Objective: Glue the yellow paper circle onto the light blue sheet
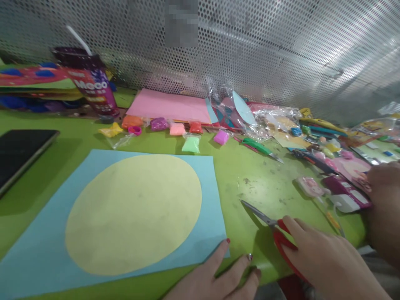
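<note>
My right hand (325, 254) grips red-handled scissors (271, 221) by their loops; the blades look closed and point away to the left over the table. Close to the table's near edge, my left hand (218, 277) lies with its fingers stretched out and holds nothing. Its index fingertip rests at the lower right corner of a light blue sheet (215, 200). A pale yellow paper oval (134, 212) lies flat on that sheet.
A co-worker's hand (386, 183) is at the right. Small clay bags (190, 143), a green cutter (256, 146), pink paper (170, 105) and plastic wrappers (268, 118) line the back. A purple cup (95, 87) and a dark tablet (25, 152) are at the left.
</note>
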A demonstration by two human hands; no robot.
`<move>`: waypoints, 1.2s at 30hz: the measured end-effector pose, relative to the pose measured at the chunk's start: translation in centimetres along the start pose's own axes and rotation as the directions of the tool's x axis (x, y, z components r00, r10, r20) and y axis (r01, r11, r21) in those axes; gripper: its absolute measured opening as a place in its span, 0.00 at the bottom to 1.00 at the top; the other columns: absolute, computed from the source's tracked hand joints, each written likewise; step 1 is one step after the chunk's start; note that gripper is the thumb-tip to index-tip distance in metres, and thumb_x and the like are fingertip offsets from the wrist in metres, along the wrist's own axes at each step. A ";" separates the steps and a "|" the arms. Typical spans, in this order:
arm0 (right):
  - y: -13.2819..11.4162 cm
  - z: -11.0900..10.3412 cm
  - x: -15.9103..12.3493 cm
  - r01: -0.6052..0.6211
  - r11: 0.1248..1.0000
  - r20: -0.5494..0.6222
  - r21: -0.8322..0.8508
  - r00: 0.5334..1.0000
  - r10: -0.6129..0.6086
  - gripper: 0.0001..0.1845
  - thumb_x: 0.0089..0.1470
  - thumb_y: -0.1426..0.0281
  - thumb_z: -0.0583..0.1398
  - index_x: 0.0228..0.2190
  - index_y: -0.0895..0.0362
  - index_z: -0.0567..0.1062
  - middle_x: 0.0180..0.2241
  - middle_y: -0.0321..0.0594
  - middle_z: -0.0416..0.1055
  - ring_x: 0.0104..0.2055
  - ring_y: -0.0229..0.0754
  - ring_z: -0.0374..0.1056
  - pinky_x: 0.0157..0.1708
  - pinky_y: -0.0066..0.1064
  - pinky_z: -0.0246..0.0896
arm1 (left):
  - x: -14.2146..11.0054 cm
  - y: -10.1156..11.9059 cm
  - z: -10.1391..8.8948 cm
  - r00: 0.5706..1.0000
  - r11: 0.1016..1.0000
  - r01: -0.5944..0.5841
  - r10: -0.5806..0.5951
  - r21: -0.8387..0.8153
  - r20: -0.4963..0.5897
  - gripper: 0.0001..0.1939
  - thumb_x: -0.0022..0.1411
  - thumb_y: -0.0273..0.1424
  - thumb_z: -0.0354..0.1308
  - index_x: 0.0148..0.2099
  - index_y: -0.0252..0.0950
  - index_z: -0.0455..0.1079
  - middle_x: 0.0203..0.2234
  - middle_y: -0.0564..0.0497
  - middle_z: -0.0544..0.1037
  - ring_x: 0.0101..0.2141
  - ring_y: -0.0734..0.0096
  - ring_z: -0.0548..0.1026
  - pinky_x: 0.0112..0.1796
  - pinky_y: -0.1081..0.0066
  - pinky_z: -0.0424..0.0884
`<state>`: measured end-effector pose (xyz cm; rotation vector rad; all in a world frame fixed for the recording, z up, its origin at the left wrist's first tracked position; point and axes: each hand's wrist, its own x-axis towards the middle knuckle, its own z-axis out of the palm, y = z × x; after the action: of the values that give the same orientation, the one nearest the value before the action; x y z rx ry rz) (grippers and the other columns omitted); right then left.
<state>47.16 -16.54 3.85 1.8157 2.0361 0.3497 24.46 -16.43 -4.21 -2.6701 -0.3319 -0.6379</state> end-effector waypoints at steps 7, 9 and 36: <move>-0.3 -0.7 0.7 0.042 0.999 0.040 0.021 0.998 -0.043 0.06 0.48 0.72 0.51 0.23 0.54 0.66 0.20 0.36 0.71 0.17 0.42 0.67 0.17 0.29 0.29 | 0.0 0.0 0.1 0.998 0.999 0.031 -0.032 -0.008 -0.060 0.16 0.65 0.31 0.46 0.53 0.46 0.65 0.54 0.58 0.64 0.52 0.68 0.61 0.46 0.63 0.65; -0.6 -1.1 1.3 0.033 0.999 0.057 0.020 0.998 -0.034 0.06 0.48 0.72 0.51 0.23 0.54 0.66 0.21 0.36 0.72 0.18 0.42 0.67 0.17 0.29 0.30 | 0.0 0.0 0.1 0.998 0.999 0.032 -0.032 -0.008 -0.063 0.15 0.65 0.32 0.47 0.52 0.46 0.66 0.54 0.58 0.64 0.52 0.68 0.61 0.46 0.63 0.66; -1.6 -2.7 3.4 0.136 0.990 0.038 -0.045 0.990 -0.134 0.06 0.49 0.75 0.53 0.25 0.58 0.69 0.19 0.40 0.70 0.19 0.43 0.68 0.18 0.29 0.31 | 0.2 0.1 0.2 0.997 0.999 0.047 -0.048 -0.016 -0.058 0.16 0.66 0.30 0.44 0.53 0.45 0.65 0.54 0.60 0.63 0.52 0.69 0.60 0.45 0.65 0.66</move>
<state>44.25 -13.17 5.18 1.6350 2.0949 0.3220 24.74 -16.39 -4.27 -2.6584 -0.3765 -0.7345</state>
